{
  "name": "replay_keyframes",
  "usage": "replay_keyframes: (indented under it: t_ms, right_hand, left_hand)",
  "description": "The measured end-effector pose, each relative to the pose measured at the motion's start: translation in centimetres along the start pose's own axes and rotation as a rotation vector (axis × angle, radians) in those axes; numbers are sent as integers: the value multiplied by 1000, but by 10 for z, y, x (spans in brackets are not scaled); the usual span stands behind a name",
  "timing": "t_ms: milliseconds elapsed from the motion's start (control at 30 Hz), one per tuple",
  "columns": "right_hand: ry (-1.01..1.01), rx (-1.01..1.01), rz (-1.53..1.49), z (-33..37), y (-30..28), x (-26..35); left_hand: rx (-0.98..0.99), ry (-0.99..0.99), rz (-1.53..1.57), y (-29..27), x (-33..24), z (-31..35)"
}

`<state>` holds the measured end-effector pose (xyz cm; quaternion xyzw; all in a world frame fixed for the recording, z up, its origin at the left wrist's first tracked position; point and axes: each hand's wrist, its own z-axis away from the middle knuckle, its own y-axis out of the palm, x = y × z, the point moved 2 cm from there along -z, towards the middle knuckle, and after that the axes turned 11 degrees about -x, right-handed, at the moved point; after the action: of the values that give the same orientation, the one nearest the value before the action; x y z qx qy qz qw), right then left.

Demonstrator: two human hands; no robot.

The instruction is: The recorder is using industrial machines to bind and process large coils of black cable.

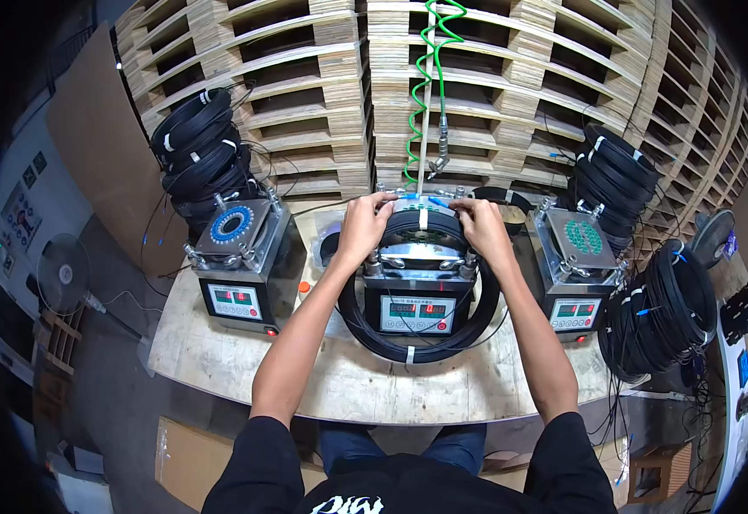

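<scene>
A coil of black cable (pixel 411 353), bound with white ties, hangs around the front of the middle metal machine (pixel 417 283). At the coil's top, my left hand (pixel 363 227) is closed, its fingertips pinching a blue-tipped cable end (pixel 410 197). Opposite it, my right hand (pixel 483 227) is closed on another blue-tipped cable end (pixel 438 203). Both tips lie over the machine's top plate, which the coil and my hands partly hide. The exact grip of my fingers is too small to make out fully.
Similar machines stand left (pixel 235 257) and right (pixel 575 257), with blue and green connector rings on top. Black cable coils are stacked at the far left (pixel 202 158), far right (pixel 613 184) and near right (pixel 661 313). A green spiral hose (pixel 417 111) hangs before wooden pallets (pixel 305 103).
</scene>
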<state>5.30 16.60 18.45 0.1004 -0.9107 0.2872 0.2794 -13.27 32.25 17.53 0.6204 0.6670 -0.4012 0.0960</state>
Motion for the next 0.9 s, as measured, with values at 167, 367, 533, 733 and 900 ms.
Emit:
replay_keyframes:
  t_ms: [167, 367, 533, 733, 900]
  right_hand:
    - [41, 108, 5, 11, -7, 4]
    - [-25, 174, 26, 12, -2, 3]
    - [78, 294, 29, 7, -5, 1]
    - [-107, 137, 16, -13, -22, 11]
    - [-59, 257, -41, -38, -54, 50]
  left_hand:
    - [306, 31, 77, -3, -1, 4]
    - [470, 8, 67, -8, -4, -1]
    - [411, 101, 101, -8, 0, -2]
    - [325, 275, 186, -14, -23, -25]
    - [258, 373, 181, -34, -52, -44]
